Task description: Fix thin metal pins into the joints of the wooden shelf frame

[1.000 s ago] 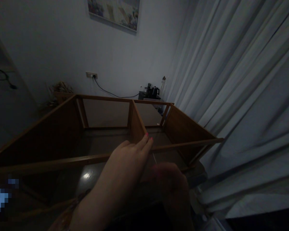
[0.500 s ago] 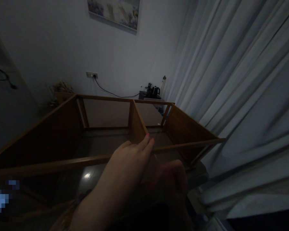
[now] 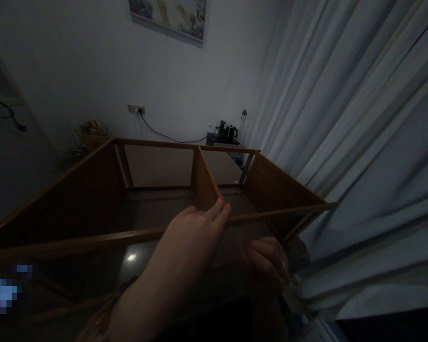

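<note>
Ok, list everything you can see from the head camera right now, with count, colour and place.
wooden frame: one, brown, open-topped, filling the middle, on a dark glossy floor
divider panel: one, brown, upright inside the frame
curtain: one, pale grey, right side
picture: one, multicoloured, top of the back wall
wall socket: one, pale, back wall, with a dark cable
kettle set: dark, on a low stand by the far wall; count unclear
left hand: fingertips on the divider panel's near end
right hand: low, beside the frame's near right corner; grip unclear

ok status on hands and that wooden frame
Left hand fingers on wooden frame divider top. Right hand low beside it, grip unclear. Curtain close on right.
</note>
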`<state>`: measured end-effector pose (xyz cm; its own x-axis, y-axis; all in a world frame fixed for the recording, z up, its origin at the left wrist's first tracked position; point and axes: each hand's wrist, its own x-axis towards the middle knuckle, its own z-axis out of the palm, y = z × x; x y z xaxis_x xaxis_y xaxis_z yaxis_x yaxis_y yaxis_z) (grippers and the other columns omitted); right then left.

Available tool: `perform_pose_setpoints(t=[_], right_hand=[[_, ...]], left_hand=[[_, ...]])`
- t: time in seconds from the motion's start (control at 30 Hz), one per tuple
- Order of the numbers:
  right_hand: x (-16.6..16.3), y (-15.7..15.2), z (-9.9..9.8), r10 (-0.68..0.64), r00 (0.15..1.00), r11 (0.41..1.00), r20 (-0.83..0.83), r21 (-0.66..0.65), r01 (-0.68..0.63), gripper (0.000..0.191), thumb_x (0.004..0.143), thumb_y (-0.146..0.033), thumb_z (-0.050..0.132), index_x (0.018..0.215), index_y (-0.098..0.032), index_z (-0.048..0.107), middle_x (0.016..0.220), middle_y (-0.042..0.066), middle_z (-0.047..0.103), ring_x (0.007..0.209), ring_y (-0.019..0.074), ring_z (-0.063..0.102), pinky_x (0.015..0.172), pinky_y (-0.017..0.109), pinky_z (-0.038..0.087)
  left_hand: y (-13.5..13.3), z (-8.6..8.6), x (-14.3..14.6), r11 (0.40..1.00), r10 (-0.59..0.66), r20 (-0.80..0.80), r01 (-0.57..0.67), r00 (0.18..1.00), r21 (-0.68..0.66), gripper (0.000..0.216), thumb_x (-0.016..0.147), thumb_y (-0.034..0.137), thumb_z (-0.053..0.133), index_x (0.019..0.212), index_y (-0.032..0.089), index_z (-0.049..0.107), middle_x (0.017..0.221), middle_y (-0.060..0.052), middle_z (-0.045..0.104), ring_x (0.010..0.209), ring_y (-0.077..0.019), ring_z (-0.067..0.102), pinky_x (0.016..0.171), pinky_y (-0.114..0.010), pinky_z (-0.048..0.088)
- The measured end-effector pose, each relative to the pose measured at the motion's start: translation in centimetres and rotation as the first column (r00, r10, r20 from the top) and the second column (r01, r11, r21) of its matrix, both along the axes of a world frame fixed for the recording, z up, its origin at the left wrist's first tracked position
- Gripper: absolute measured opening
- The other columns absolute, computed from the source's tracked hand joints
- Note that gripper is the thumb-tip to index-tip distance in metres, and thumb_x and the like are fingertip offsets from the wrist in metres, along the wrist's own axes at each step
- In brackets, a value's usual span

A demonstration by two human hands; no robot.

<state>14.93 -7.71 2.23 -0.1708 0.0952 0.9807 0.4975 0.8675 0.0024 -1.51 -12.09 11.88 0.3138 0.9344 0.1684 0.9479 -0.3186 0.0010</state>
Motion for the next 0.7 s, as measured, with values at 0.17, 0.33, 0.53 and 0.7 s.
perform_pose_setpoints(t=[0.17,0.33,0.53,0.7], right_hand=[[-1.4,-2.1,1.5,-0.083,0.997,0.98,-0.008,-0.182,0.08,0.033,0.09,-0.008,0.052,0.064,-0.023,0.038,0.048,-0.009,0.04,0.043,0.0078,0.037,0.051,0.026,0.03],[-1.9,-3.3,1.7,0.04,0.983,0.786,-0.18,-0.602,-0.142,0.041,0.098,-0.023,0.047,0.058,-0.021,0.039,0.047,-0.008,0.039,0.04,0.0062,0.038,0.044,0.021,0.03],[-1.9,-3.8,1.9,0.169,0.877,0.465,-0.45,-0.748,-0.473,0.047,0.099,-0.044,0.048,0.058,-0.02,0.047,0.046,-0.007,0.042,0.039,0.0065,0.037,0.037,0.018,0.028],[-1.7,-3.6,1.6,0.135,0.955,0.65,-0.265,-0.704,-0.287,0.045,0.099,-0.041,0.05,0.06,-0.02,0.048,0.05,-0.006,0.046,0.044,0.0071,0.042,0.042,0.019,0.033]], left_hand=[[-0.2,0.2,0.2,0.999,0.018,-0.022,-0.018,1.0,-0.039,0.059,0.09,0.009,0.053,0.148,0.014,0.044,0.155,-0.012,0.043,0.114,-0.0274,0.069,0.093,-0.04,0.06],[-0.1,0.0,0.1,0.999,0.038,-0.014,-0.038,0.999,-0.026,0.061,0.09,0.01,0.056,0.15,0.014,0.042,0.156,-0.01,0.041,0.114,-0.027,0.069,0.093,-0.04,0.06],[-0.5,-0.1,0.7,0.998,0.037,-0.003,-0.037,0.999,0.041,0.057,0.091,0.023,0.06,0.145,0.009,0.049,0.15,-0.015,0.05,0.099,-0.027,0.074,0.084,-0.04,0.061],[-0.5,0.5,1.5,0.998,0.065,-0.086,-0.062,0.994,0.032,0.05,0.093,0.017,0.055,0.142,0.006,0.052,0.148,-0.017,0.051,0.095,-0.0266,0.075,0.083,-0.039,0.06]])
